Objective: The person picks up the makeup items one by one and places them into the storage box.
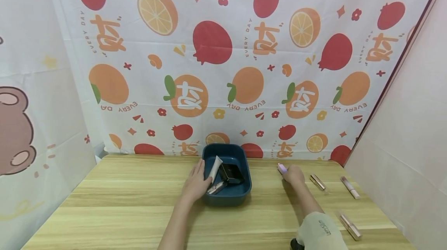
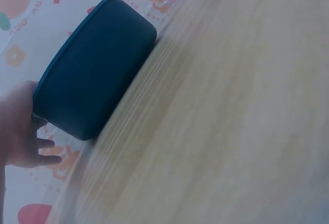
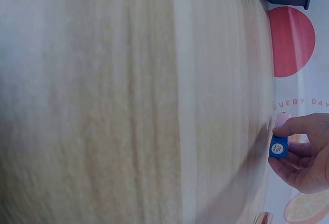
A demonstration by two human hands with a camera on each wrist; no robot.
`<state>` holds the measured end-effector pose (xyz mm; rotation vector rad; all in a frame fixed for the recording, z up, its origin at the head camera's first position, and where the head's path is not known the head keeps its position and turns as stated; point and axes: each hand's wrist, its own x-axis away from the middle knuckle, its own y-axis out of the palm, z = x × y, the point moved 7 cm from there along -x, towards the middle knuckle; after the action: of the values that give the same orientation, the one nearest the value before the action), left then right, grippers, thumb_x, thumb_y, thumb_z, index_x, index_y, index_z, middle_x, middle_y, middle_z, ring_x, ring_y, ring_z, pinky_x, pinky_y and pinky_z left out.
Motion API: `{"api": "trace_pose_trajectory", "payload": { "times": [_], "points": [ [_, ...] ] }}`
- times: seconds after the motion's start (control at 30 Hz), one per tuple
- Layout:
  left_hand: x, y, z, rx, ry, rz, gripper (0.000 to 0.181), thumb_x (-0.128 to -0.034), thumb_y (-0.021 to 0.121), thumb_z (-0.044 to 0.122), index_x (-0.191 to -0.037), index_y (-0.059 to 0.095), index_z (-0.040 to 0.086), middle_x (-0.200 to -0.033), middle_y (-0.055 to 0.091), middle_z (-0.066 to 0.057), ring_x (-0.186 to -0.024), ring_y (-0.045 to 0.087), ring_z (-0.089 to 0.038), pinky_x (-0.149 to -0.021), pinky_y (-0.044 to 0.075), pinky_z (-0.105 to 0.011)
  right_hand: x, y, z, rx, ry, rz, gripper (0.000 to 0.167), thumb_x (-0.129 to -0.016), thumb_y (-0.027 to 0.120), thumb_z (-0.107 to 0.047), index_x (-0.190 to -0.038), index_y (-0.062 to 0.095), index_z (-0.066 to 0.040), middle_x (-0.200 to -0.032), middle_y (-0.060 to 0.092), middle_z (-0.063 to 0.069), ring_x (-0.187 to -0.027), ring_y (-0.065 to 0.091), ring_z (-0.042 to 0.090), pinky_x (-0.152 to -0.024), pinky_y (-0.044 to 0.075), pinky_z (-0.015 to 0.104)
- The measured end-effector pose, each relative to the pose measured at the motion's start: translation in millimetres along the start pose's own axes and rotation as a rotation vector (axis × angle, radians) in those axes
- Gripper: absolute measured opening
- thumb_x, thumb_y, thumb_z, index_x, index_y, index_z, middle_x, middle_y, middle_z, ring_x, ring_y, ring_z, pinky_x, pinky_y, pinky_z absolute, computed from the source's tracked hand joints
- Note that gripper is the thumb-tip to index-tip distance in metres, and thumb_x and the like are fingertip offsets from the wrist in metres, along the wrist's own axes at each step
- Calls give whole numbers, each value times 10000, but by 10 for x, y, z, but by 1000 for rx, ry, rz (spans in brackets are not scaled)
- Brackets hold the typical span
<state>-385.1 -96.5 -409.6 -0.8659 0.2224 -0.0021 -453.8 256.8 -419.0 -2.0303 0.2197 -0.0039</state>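
A dark blue bin (image 1: 226, 200) stands on the table, holding a white tube (image 1: 215, 168), a black box (image 1: 232, 173) and a small clear-and-metallic item (image 1: 217, 187). My left hand (image 1: 196, 184) rests against the bin's left side, its thumb at the rim; in the left wrist view the hand (image 2: 23, 126) has its fingers extended by the bin (image 2: 95, 70). To the right of the bin, my right hand (image 1: 294, 175) pinches a small pink-and-blue item (image 1: 282, 168). The right wrist view shows the hand (image 3: 306, 152) gripping its blue end (image 3: 278, 147), which bears a round label.
Three slim cosmetic tubes lie at the table's right: a gold one (image 1: 317, 182), a pink one (image 1: 350, 187) and another gold-and-clear one (image 1: 350, 226). A fruit-patterned cloth (image 1: 216, 87) hangs behind the wooden table (image 1: 132, 203), with pale cloths at both sides.
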Motion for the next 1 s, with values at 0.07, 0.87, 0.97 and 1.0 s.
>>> {"api": "trace_pose_trajectory", "payload": {
  "times": [0.07,0.87,0.97,1.0],
  "points": [
    [2,-2,5,-2,2,2,646,-919,495,229,-1424,214,-58,-1486,155,-203,-1316,171,-416,-1022,220,-545,8,-9,-12,4,-2,1,174,-764,673,-125,-681,615,16,-668,557,119,-603,503,249,-544,447,355],
    [-7,4,-2,4,-6,11,650,-912,494,231,-1427,215,-52,-1483,164,-205,-1310,187,-417,-1003,237,-569,64,-71,-291,-57,-35,19,353,-826,647,-319,-784,667,31,-698,585,121,-653,546,264,-632,481,400],
    [-7,6,-8,10,-19,6,654,-914,490,238,-1432,207,-42,-1489,151,-194,-1316,176,-413,-999,232,-581,84,-84,-331,-57,-31,13,338,-812,661,-306,-799,667,31,-708,583,121,-669,546,264,-647,484,400],
    [-8,8,-12,11,-23,5,656,-914,490,243,-1434,205,-37,-1492,147,-189,-1317,173,-412,-997,230,-584,89,-89,-343,-54,-32,13,331,-809,664,-299,-797,667,32,-711,583,123,-673,546,267,-652,483,403]
  ]
}}
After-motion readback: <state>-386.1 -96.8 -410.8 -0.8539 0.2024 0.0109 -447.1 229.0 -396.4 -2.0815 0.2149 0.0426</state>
